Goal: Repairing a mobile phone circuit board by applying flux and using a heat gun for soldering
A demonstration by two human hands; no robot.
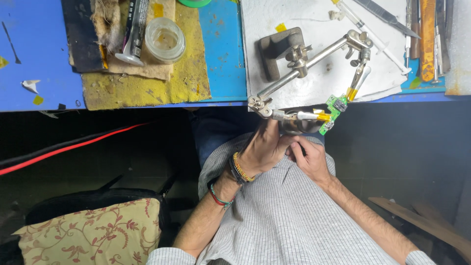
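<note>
Two hands meet below the table [39,59] edge, close against the striped shirt. Left hand [262,149], wearing several wristbands, is curled with its fingers pressed together around something small; what it pinches is hidden. Right hand [306,157] touches it, fingers folded inward toward the same spot; whether they grip anything cannot be told.

Step in hand, as judged: preparing a small part or tool at chest level while the workpiece waits clamped. One small green circuit board [332,112] hangs just past the table edge, above and to the right of the hands, held between two yellow-tipped clips of one helping-hands stand [304,64], whose dark base sits on a white cloth [274,14].

Count, left to right: one black tube [133,32] lying on a yellow rag [147,83]; one small glass jar [165,39] just beside it; one stand; one board; one syringe [373,34]; one knife-like blade [385,14]; several hand tools [429,39] at the right edge, number unclear.

Next move calls for steady, fine placement onto the board, since the clips hold it in open air.
</note>
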